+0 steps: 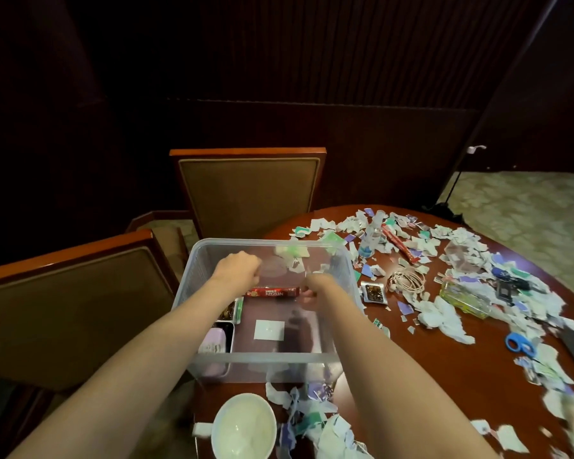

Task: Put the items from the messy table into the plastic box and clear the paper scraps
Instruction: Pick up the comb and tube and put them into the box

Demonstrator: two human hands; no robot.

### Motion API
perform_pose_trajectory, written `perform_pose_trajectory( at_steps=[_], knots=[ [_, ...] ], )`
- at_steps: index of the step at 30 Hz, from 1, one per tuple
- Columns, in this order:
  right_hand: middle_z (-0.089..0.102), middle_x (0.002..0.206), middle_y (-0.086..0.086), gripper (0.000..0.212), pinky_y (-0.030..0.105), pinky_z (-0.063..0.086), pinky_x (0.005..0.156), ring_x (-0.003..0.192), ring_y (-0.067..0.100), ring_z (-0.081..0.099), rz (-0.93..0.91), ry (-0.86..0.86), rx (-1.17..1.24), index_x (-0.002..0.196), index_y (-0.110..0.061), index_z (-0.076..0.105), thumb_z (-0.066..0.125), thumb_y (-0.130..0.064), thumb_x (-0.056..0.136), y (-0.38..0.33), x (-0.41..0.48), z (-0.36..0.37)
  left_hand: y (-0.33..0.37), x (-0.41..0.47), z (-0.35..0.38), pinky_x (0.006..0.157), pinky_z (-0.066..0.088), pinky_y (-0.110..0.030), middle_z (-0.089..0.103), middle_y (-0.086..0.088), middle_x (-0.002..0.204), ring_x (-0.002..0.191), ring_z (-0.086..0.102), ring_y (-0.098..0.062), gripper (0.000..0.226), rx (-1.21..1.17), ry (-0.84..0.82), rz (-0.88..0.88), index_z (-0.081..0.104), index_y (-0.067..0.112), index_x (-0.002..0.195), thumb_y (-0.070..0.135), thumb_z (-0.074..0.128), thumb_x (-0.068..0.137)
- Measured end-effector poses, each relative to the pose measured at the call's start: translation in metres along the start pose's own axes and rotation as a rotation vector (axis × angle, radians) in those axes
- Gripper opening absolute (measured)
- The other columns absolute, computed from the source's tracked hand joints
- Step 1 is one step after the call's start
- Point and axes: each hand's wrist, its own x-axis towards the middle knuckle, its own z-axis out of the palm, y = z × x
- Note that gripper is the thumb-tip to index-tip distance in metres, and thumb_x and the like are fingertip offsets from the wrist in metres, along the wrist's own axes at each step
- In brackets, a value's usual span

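Observation:
A clear plastic box (212, 357) stands at the table's left edge. Both my hands reach inside it. My left hand (237, 268) has curled fingers by the left end of a red Nescafe stick (272, 292); whether it touches the stick is unclear. My right hand (315, 284) grips the stick's right end. In the box lie a pale purple case (214, 342), a small tray of brown bits (227, 311) and a white square label (269, 329). Paper scraps (444, 313) cover the table to the right and in front.
On the brown table (444, 366) lie a coiled cable (408, 279), a small packet (373, 292), blue scissors (519, 344), a yellow-green clear case (463, 298), a small bottle (371, 238), another red stick (398, 243) and black keys (511, 283). A white bowl (244, 425) sits near me. Two chairs (249, 190) stand left.

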Motion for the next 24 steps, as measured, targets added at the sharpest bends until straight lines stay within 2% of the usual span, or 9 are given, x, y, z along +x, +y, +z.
perform_pose_trajectory(
  at_steps=[3,4,6,7,10,14,18,20,24],
  knots=[
    [0.047,0.076,0.011,0.015,0.019,0.047,0.046,0.071,0.019,0.056,-0.082,0.004,0.016,0.109,-0.002,0.044,0.038,0.002,0.095,0.000,-0.025,-0.009,0.007,-0.014,-0.013,0.081,0.049,-0.033,0.067,-0.005,0.106,0.100,0.061,-0.025,0.014,-0.185,0.039,-0.044,0.066,0.017,0.094,0.015,0.053,0.088],
    [0.049,0.081,0.012,0.020,0.019,0.047,0.045,0.073,0.020,0.058,-0.112,0.014,0.032,0.114,-0.003,0.045,0.039,0.001,0.095,0.001,-0.033,-0.012,0.011,-0.019,-0.018,0.081,0.049,-0.032,0.067,-0.003,0.104,0.098,0.061,-0.023,0.013,-0.244,0.048,-0.056,0.066,0.018,0.091,0.015,0.054,0.087],
    [0.049,0.082,0.011,0.025,0.015,0.038,0.033,0.060,0.015,0.050,-0.182,0.009,0.051,0.119,-0.003,0.046,0.040,0.000,0.095,0.004,-0.048,-0.018,0.021,-0.029,-0.026,0.082,0.049,-0.031,0.068,-0.002,0.103,0.097,0.061,-0.021,0.013,-0.355,0.073,-0.070,0.066,0.020,0.088,0.016,0.054,0.087],
    [0.050,0.082,0.011,0.025,0.014,0.040,0.034,0.058,0.014,0.048,-0.218,-0.004,0.064,0.119,-0.002,0.048,0.042,0.000,0.095,0.005,-0.057,-0.022,0.026,-0.035,-0.030,0.083,0.048,-0.030,0.068,-0.002,0.103,0.098,0.061,-0.020,0.014,-0.401,0.093,-0.065,0.067,0.019,0.089,0.016,0.054,0.087],
    [0.059,0.091,0.013,0.020,0.022,0.051,0.059,0.065,0.015,0.056,-0.304,-0.015,0.101,0.112,0.000,0.058,0.048,-0.002,0.094,0.015,-0.086,-0.035,0.044,-0.050,-0.037,0.083,0.045,-0.028,0.068,-0.001,0.106,0.103,0.059,-0.019,0.015,-0.522,0.138,-0.023,0.071,0.017,0.092,0.016,0.057,0.088],
    [0.056,0.074,0.009,0.016,0.022,0.049,0.061,0.062,0.016,0.055,-0.296,-0.017,0.221,0.108,0.000,0.057,0.051,-0.004,0.094,0.034,-0.112,-0.065,0.073,-0.067,-0.040,0.082,0.044,-0.026,0.067,-0.002,0.105,0.103,0.059,-0.017,0.014,-0.669,0.169,0.016,0.072,0.013,0.094,0.013,0.059,0.088],
    [0.052,0.065,0.009,0.010,0.022,0.048,0.054,0.051,0.014,0.051,-0.290,0.040,0.325,0.101,0.002,0.054,0.050,-0.001,0.093,0.054,-0.129,-0.101,0.107,-0.078,-0.041,0.081,0.047,-0.025,0.068,-0.002,0.101,0.088,0.057,-0.011,0.016,-0.780,0.186,0.055,0.073,0.011,0.096,0.012,0.057,0.090],
    [0.052,0.064,0.008,0.009,0.020,0.048,0.047,0.046,0.013,0.051,-0.276,0.084,0.349,0.101,0.001,0.055,0.050,-0.002,0.093,0.066,-0.134,-0.118,0.126,-0.080,-0.041,0.070,0.049,-0.025,0.067,-0.003,0.096,0.072,0.058,-0.010,0.016,-0.831,0.168,0.059,0.071,0.012,0.095,0.011,0.056,0.091],
    [0.055,0.072,0.009,0.020,0.023,0.048,0.055,0.060,0.016,0.052,-0.254,0.137,0.390,0.112,0.001,0.056,0.048,-0.001,0.093,0.095,-0.139,-0.154,0.165,-0.088,-0.038,0.054,0.047,-0.017,0.061,0.000,0.091,0.062,0.055,-0.006,0.015,-0.918,0.099,0.057,0.068,0.012,0.095,0.009,0.053,0.093]
  ],
)
